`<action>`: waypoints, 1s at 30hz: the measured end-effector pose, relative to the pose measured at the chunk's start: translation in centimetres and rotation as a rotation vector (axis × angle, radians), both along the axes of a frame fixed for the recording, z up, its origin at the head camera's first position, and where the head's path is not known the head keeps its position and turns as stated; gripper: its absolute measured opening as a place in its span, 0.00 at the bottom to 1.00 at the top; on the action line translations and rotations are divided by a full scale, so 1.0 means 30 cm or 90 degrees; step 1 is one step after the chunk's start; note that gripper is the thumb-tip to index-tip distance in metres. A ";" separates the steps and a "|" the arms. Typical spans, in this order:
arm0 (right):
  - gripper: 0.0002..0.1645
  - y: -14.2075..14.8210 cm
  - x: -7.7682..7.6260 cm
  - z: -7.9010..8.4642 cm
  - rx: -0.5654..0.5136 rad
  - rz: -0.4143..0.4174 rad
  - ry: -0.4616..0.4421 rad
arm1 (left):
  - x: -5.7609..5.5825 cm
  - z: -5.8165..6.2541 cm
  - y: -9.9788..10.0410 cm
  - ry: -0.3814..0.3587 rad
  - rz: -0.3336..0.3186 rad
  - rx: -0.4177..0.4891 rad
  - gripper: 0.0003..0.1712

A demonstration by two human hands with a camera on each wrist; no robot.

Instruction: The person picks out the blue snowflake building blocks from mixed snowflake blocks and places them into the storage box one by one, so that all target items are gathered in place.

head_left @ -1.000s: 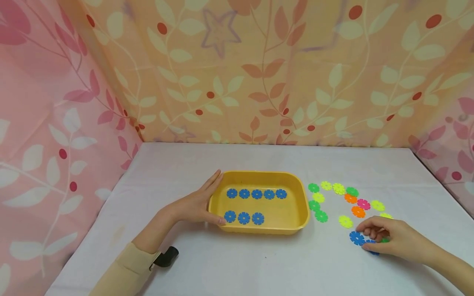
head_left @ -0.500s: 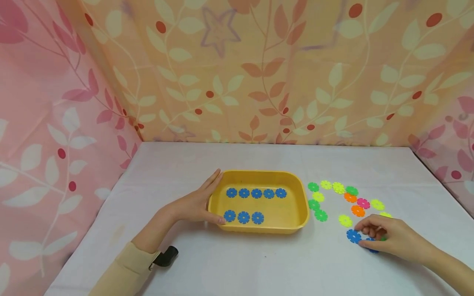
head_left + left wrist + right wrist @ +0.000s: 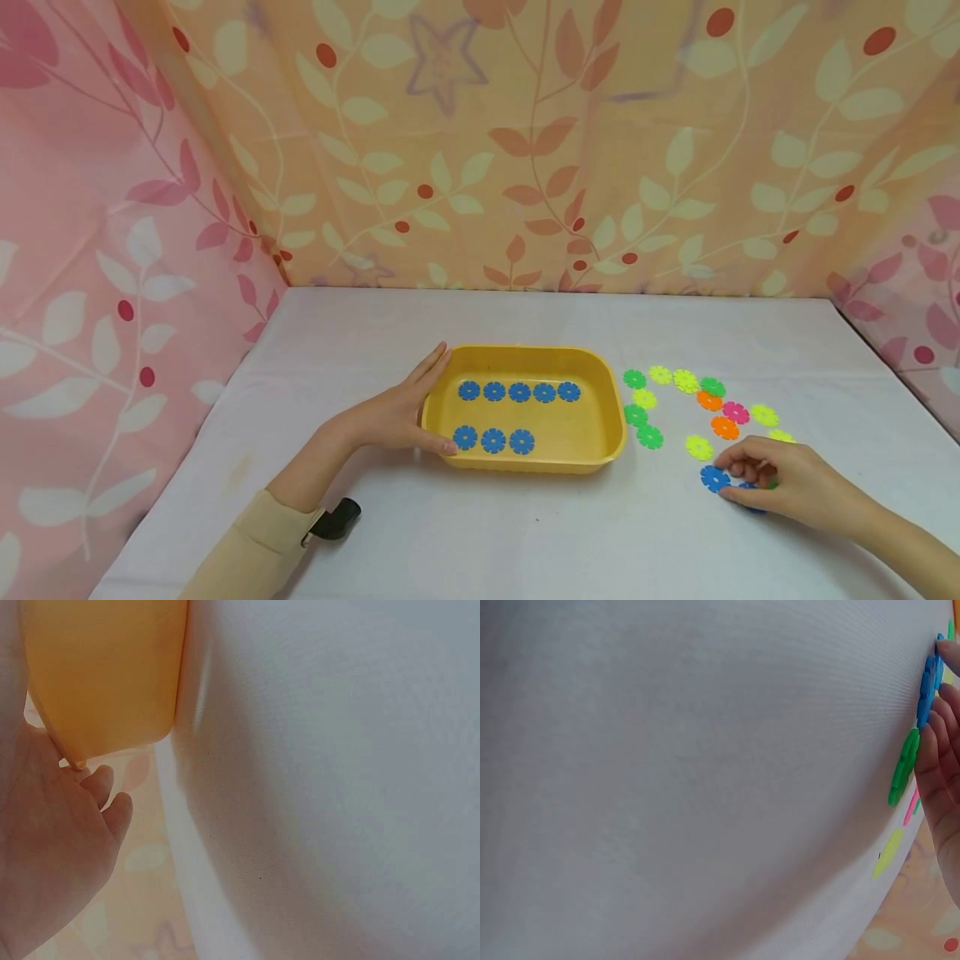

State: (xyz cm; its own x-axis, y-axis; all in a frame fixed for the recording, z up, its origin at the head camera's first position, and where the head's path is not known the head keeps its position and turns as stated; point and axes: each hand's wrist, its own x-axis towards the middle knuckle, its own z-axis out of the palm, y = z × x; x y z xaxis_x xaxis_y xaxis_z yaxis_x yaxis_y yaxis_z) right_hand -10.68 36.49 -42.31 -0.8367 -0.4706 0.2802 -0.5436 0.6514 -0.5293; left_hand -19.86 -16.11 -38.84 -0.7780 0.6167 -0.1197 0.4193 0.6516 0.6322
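Observation:
In the head view, a yellow plastic tray (image 3: 577,446) stands on the table with several blue notched interlocking discs in two rows. My left hand (image 3: 390,417) grips its left end, thumb over the near rim, fingers along the outside; the left wrist view shows the tray wall (image 3: 112,675) beside the palm. To the right, my right hand (image 3: 795,483) pinches a blue interlocking disc (image 3: 715,478) between thumb and index finger, low over the cloth. Another blue disc (image 3: 752,504) and a green disc (image 3: 904,769) lie under that hand, partly hidden.
Loose discs in green (image 3: 650,437), yellow (image 3: 700,447), orange (image 3: 725,428) and pink (image 3: 736,412) are scattered right of the tray. A white cloth (image 3: 525,542) covers the table. Patterned curtains (image 3: 480,167) stand behind and at the sides. A black strap device (image 3: 336,520) sits at the left wrist.
My right hand has shifted slightly left, and the blue disc at its fingertips has moved left with it. My left hand stays on the tray, and the discs inside have kept their places.

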 end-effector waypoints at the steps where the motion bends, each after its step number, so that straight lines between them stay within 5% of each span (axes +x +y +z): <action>1: 0.23 -0.001 -0.001 0.000 0.003 -0.001 0.005 | 0.000 0.000 0.000 0.001 0.000 0.000 0.76; 17: 0.23 -0.023 -0.007 0.015 0.032 0.010 0.057 | -0.003 -0.001 0.001 0.003 0.006 -0.009 0.77; 30: 0.22 -0.015 -0.010 0.006 0.021 0.029 0.036 | -0.005 -0.007 -0.001 0.005 0.002 -0.007 0.77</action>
